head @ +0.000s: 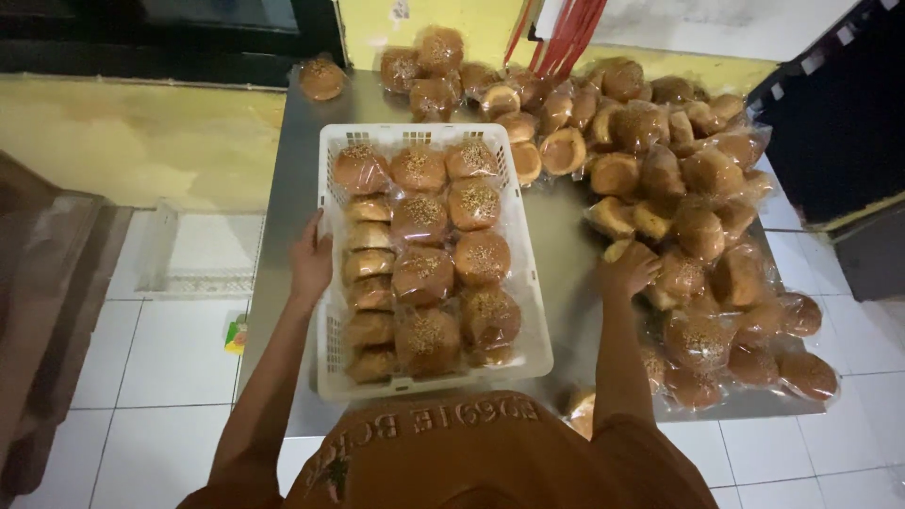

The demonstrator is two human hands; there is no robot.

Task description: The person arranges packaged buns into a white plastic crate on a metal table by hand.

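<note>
A white plastic crate (526,283) sits on a steel table (566,236), filled with several wrapped sesame buns (424,273). My left hand (309,256) rests against the crate's left wall, fingers flat on it. My right hand (627,269) reaches into a big pile of wrapped buns (698,188) to the right of the crate and closes around one bun (619,249) at the pile's near edge.
More wrapped buns (438,61) are heaped at the table's far end, and one bun (321,78) lies alone at the far left corner. A yellow wall (141,132) and white tiled floor (179,349) lie left. A small green packet (236,333) lies on the floor.
</note>
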